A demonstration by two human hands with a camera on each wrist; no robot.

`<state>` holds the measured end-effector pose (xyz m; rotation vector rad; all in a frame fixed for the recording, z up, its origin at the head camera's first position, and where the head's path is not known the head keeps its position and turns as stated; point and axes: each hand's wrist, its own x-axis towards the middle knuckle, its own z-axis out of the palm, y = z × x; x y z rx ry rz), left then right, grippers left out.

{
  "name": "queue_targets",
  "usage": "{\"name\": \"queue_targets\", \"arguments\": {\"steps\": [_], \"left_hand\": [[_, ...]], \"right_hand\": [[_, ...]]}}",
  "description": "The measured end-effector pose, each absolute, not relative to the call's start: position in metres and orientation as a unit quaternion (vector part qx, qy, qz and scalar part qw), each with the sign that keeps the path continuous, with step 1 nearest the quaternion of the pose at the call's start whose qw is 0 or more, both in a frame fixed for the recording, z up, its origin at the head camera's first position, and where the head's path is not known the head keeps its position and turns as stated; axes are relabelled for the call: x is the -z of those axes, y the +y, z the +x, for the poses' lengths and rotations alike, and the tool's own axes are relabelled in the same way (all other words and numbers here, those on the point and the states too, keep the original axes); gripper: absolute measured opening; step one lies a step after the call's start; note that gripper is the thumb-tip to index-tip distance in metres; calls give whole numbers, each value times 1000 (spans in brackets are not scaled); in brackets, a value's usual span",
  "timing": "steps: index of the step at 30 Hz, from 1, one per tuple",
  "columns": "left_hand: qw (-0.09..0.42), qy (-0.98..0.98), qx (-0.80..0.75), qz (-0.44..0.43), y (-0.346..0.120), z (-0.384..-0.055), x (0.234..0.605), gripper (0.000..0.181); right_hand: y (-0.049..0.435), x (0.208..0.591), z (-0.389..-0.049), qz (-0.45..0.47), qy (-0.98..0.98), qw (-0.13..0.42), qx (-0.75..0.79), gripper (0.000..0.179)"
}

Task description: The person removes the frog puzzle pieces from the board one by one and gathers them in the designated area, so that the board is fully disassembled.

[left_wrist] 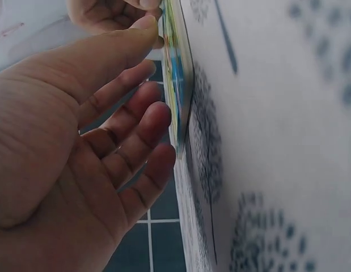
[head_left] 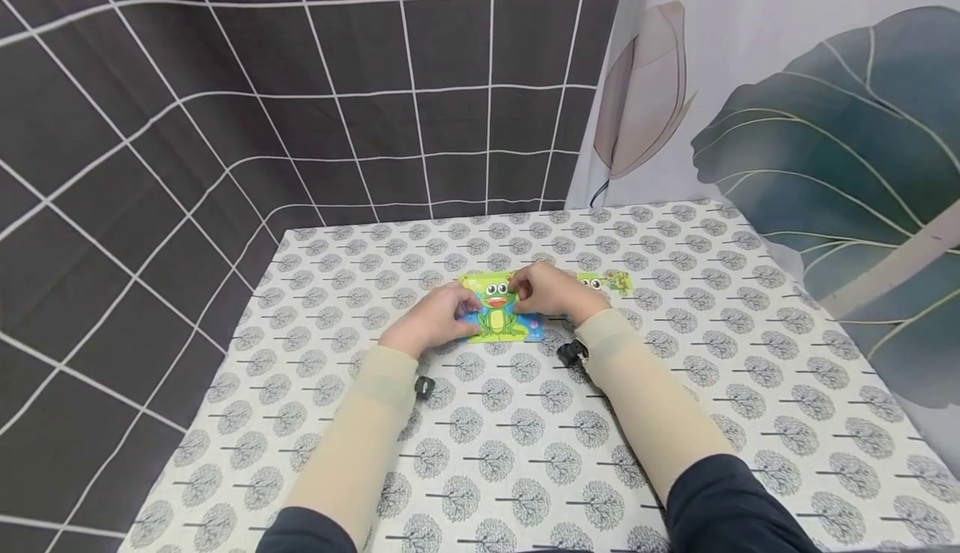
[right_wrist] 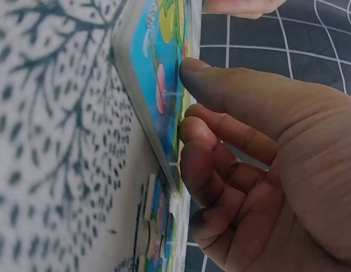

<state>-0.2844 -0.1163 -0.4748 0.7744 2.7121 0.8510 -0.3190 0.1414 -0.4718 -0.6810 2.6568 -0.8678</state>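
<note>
A flat frog picture board (head_left: 497, 322), with a bright green and blue print, lies on the patterned cloth in the head view. My left hand (head_left: 441, 320) is at its left side; the left wrist view shows the thumb and loosely bent fingers (left_wrist: 155, 122) at the board's surface and edge. From the right, my right hand (head_left: 551, 291) touches the board. In the right wrist view its thumb rests on the printed face, with the other fingers (right_wrist: 201, 167) loosely bent beside it. Neither hand has its fingers wrapped around the board.
Jigsaw pieces (head_left: 613, 281) with a similar green print and cartoon eyes lie right of the board, partly hidden behind my right hand. The tree-print tablecloth (head_left: 495, 461) covers the table. A dark grid curtain (head_left: 450, 45) hangs behind, a leaf-print one (head_left: 825, 145) at right.
</note>
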Motion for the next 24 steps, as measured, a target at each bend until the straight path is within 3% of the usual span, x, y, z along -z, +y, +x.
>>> {"name": "queue_targets", "arguments": {"steps": [8,16,24], "left_hand": [[114,905,-309,270,-109,-279,476,30],[120,906,-297,278,-108,-278,476,27],[123,902,-294,290,-108,-277,474,28]], "right_hand": [[138,469,-314,-224,919,140,293,28],[133,472,-313,-247,915,141,287,41],[130,472,-312,-240,910,163,297,41]]}}
